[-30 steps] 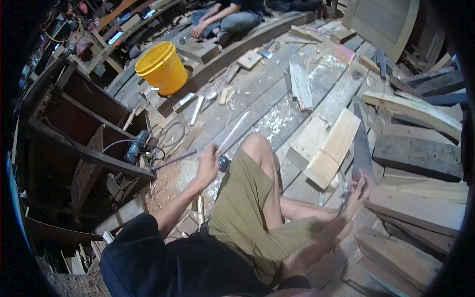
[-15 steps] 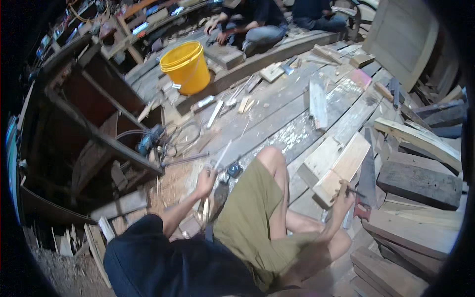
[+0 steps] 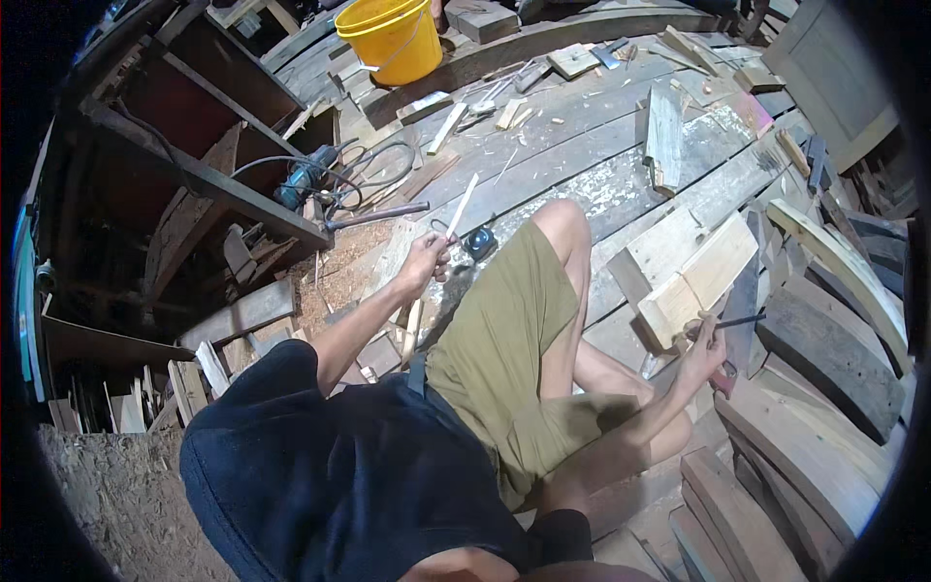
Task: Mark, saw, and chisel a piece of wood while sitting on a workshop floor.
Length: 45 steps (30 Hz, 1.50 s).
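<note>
My left hand is closed around a thin pale wood strip, which points up and away from me. Beside that hand, on the floorboards, lies a dark tape measure. In my right hand is a slim dark stick like a pencil, its free end pointing right. A pale squared wood block with a line across it lies just beyond this hand, at a slant against another pale piece. A handsaw's red handle shows partly behind my right hand.
A yellow bucket stands at the far side. At left, a blue corded power tool lies by a dark wooden frame and sawdust. Curved timbers pile up on the right. Offcuts litter the planks.
The view has tipped downward, so the scene sits higher and the people at the back are mostly out of it. The dark stick in my right hand has swung to point slightly upward.
</note>
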### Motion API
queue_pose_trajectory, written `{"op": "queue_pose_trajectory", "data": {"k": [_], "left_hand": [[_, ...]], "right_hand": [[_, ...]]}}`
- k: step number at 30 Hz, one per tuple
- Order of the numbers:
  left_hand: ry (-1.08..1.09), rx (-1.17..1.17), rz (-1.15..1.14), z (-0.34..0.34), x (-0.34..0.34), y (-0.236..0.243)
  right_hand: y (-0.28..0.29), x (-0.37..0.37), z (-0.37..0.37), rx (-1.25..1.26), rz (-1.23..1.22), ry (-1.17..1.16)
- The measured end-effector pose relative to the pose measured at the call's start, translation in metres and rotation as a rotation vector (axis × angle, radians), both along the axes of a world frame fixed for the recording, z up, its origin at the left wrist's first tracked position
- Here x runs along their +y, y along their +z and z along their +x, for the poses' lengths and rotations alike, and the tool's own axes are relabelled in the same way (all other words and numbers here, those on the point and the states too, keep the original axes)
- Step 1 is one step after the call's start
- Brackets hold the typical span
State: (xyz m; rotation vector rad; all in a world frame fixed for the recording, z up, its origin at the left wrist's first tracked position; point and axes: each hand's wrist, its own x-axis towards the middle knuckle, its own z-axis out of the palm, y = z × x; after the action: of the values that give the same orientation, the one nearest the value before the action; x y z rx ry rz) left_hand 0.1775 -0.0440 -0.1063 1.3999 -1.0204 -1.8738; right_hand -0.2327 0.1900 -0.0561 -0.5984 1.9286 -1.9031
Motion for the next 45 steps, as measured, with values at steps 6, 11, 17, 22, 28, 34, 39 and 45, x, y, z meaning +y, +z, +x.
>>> {"op": "queue_pose_trajectory", "data": {"k": [6,11,17,22,28,34,39,45], "left_hand": [[-0.014,0.022,0.015,0.0,0.0,0.01],[0.013,0.035,0.006,-0.001,-0.004,0.004],[0.03,-0.188,-0.123,0.02,-0.005,-0.006],[-0.028,-0.833,-0.572,0.052,-0.004,-0.038],[0.081,-1.12,-0.562,0.081,0.0,-0.057],[-0.014,-1.2,-0.484,0.099,0.009,-0.069],[0.045,-1.32,-0.86,0.067,0.02,-0.037],[-0.152,0.02,-0.375,-0.055,0.038,0.047]], "right_hand": [[-0.007,0.0,-0.005,0.045,0.022,-0.026],[-0.009,0.006,-0.01,-0.014,-0.04,-0.019],[-0.01,-0.002,-0.003,0.039,0.008,-0.001],[-0.017,0.004,-0.008,-0.016,-0.041,0.05],[-0.003,0.001,-0.003,0.035,0.125,0.036],[-0.008,-0.003,0.001,-0.043,0.058,0.044],[0.029,-0.021,0.032,-0.171,0.181,-0.014],[0.022,-0.086,0.133,-0.195,-0.147,0.596]]}}
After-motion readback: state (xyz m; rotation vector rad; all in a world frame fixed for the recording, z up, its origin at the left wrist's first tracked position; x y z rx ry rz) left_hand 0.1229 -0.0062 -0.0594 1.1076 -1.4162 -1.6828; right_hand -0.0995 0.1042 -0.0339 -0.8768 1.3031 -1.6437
